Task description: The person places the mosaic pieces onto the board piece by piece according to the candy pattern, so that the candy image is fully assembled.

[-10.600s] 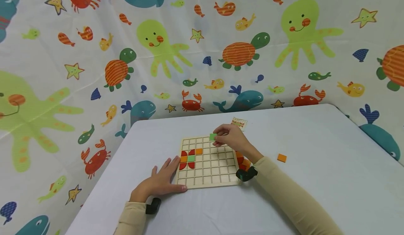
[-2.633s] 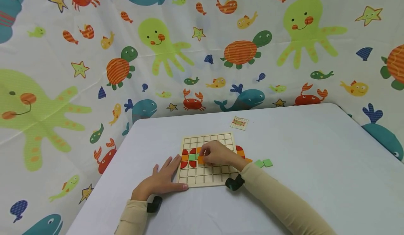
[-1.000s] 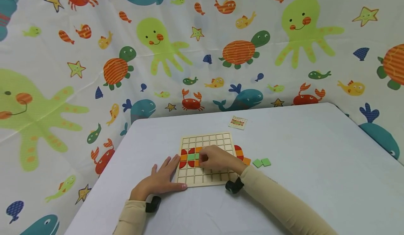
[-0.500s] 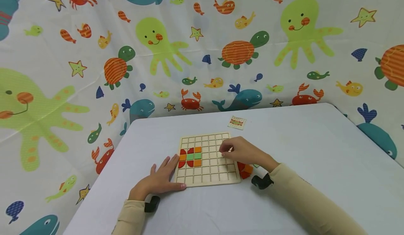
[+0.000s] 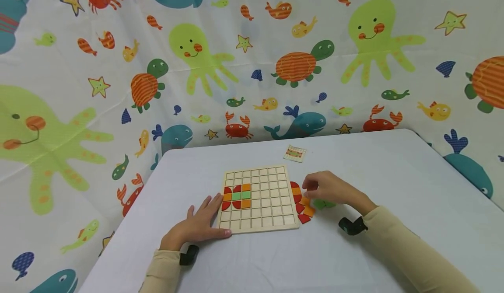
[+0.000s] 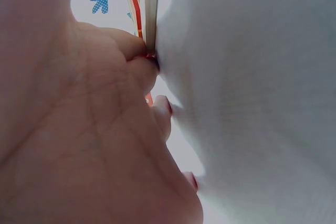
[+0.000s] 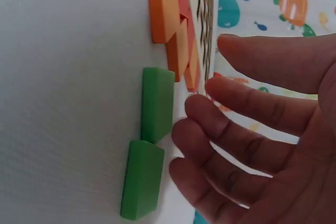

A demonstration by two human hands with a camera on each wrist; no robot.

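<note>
On the left, bare left hand [image 5: 197,229] spread wide against a square pale-wood grid board [image 5: 273,203], with flat red, orange and green tiles [image 5: 236,196] in its left part. Small patterned card [image 5: 294,153] beyond. Loose red and orange pieces [image 5: 309,211] just off the right edge, then two squarish green blocks [image 7: 157,104], kinda blocked by bare right hand [image 5: 334,190], loosely bent, thumb apart
</note>
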